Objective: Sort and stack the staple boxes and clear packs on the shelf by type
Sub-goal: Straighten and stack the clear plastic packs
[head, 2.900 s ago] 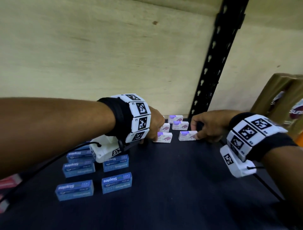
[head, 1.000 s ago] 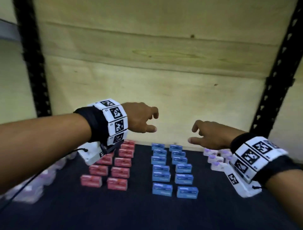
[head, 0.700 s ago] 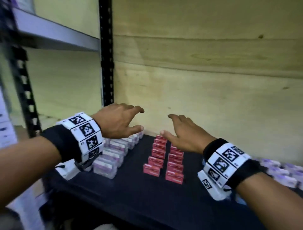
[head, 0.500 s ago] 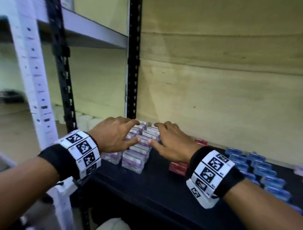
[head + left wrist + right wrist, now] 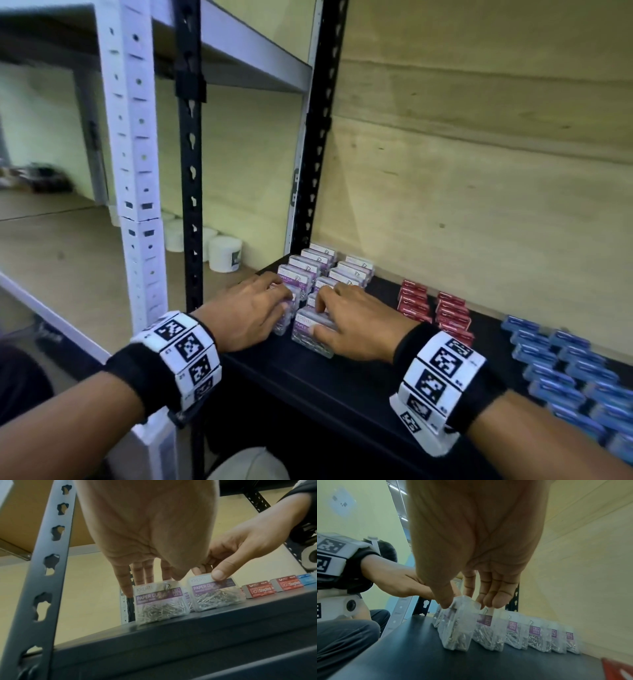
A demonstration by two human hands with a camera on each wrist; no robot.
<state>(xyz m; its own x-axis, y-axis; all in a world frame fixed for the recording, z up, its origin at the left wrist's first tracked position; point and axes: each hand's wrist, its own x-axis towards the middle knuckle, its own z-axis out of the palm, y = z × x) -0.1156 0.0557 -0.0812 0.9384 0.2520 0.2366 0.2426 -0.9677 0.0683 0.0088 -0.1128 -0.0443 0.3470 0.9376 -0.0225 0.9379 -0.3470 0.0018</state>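
Right hand (image 5: pixel 356 322) fingers (image 5: pixel 494 596) pinch the front clear pack (image 5: pixel 313 330) of the right row, left hand (image 5: pixel 246 317) fingers (image 5: pixel 123 580) curl over the front pack (image 5: pixel 159 603) of the left row, both at the shelf (image 5: pixel 342 387) front-left edge beside the black upright (image 5: pixel 190 171), two rows of clear packs behind, red boxes (image 5: pixel 435 313) in two rows near right, blue boxes (image 5: pixel 565 370) beyond.

Black wristbands (image 5: pixel 137 383) carry white blocks printed with black square markers; white camera housing (image 5: pixel 433 442) at 6 o'clock beneath the right one

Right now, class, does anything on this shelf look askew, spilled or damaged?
The front clear pack in the right-hand row, pinched by the right hand, leans and sits twisted, unlike the upright packs behind it. Nothing looks spilled or damaged.
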